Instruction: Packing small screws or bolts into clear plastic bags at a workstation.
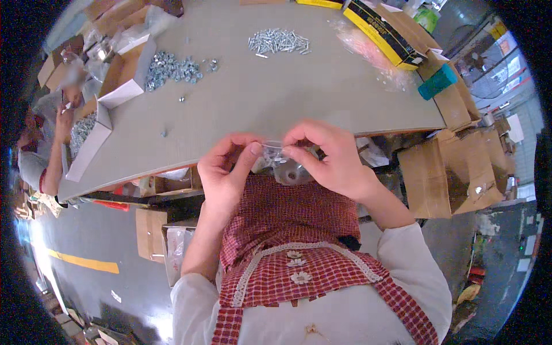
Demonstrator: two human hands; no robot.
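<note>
At the grey table (241,98), left hand (224,168) and right hand (332,158) pinch a clear bag (292,173) (metal fasteners (279,42) at twelve o'clock): keep its rim taut.

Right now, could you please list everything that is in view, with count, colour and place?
Flat worktable: one, grey, ahead.
Small plastic bag: one, clear, picture centre.
Slim metal pins: one pile, silver, table's far middle.
Chunky metal parts: one pile, few strays, silver, table's left.
Open cardboard trays: two, white-brown, table's left edge.
Long printed box: one, black-yellow, far right.
Thin plastic film: uncountable, clear-pinkish, beside that box.
Plastic-looking cylinder: one, teal, right edge.
Cardboard cartons: several, brown, around and below.
Painted floor stripe: one, yellow, lower left.
Co-worker: one, grey sleeve, far left.
Checked cloth apron: one, red, lower centre.
Left hand, right hand: two, bare, pinching the bag.
</note>
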